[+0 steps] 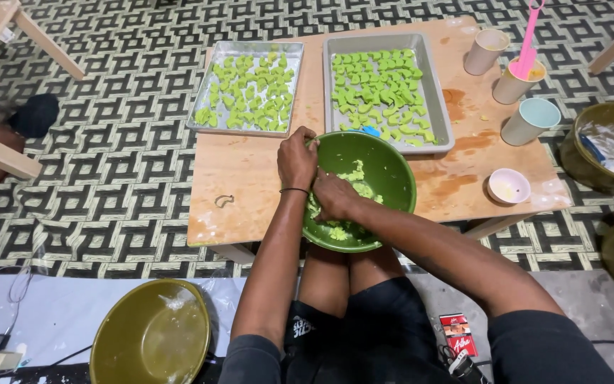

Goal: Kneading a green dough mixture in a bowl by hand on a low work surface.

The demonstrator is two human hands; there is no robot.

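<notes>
The green bowl (381, 167) sat at the bench's (250, 171) near edge. The left hand (296, 158) gripped its rim, fingers clamped; the right hand (334, 195) was closed on green dough (357, 174) inside. Gathering dough, it seemed; shaping probably called for a pinched-off lump, the filled trays (246, 128) beyond.

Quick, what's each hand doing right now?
Left hand: closed on the green bowl's rim.
Right hand: in the bowl, pressing green dough; grip cannot be told.
</notes>
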